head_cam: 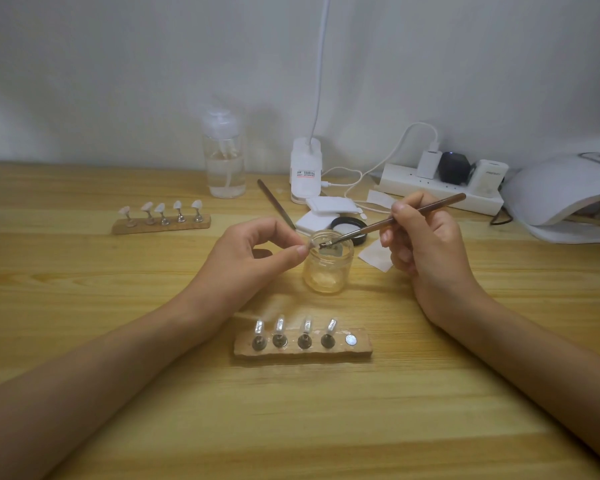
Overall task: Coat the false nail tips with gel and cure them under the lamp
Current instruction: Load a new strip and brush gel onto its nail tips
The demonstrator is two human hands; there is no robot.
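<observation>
Pinching nail tip (311, 242) in left hand (253, 252), above jar (328, 271), right hand (428, 242) gripping brush (406, 215)

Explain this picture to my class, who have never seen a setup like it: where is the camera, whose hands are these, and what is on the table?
There is no machine here. A person works with bare hands, and the single camera sits on their head, looking forward and down. The left hand pinches a small false nail tip over an open glass jar. The right hand holds a brush like a pen, with its bristles at that tip. On the wooden table, the near holder strip carries four tips and has one bare spot. The far strip carries five. At the right edge stands the white curing lamp. Further back are a pump bottle, a power strip and a black lid.
</observation>
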